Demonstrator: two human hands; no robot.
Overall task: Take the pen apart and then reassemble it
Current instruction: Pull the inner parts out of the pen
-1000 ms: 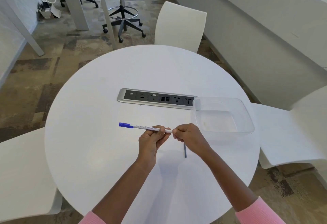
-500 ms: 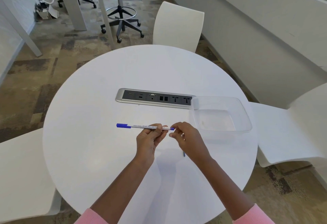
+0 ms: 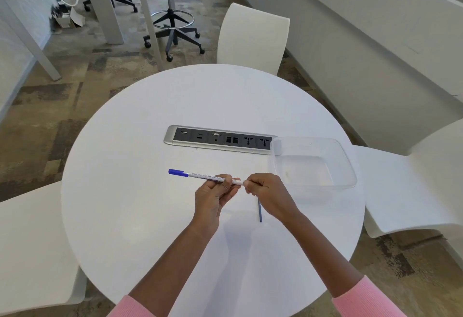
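Above the round white table (image 3: 130,216) I hold a white pen barrel (image 3: 200,176) level, its blue cap (image 3: 178,172) pointing left. My left hand (image 3: 213,196) grips the barrel's right half from below. My right hand (image 3: 268,194) pinches the barrel's right end, and its fingertips hide that end. A thin blue refill tube (image 3: 260,212) lies on the table just under my right hand, partly covered by it.
A clear plastic container (image 3: 352,174) stands to the right of my hands, holding nothing. A silver and black socket panel (image 3: 218,139) is set in the table's middle. White chairs stand at the far side (image 3: 253,36), right (image 3: 413,186) and left (image 3: 30,254).
Both hands stay in place with the pen. My right fingers have shifted on the barrel's right end; a small blue bit seen there half a second ago is now covered.
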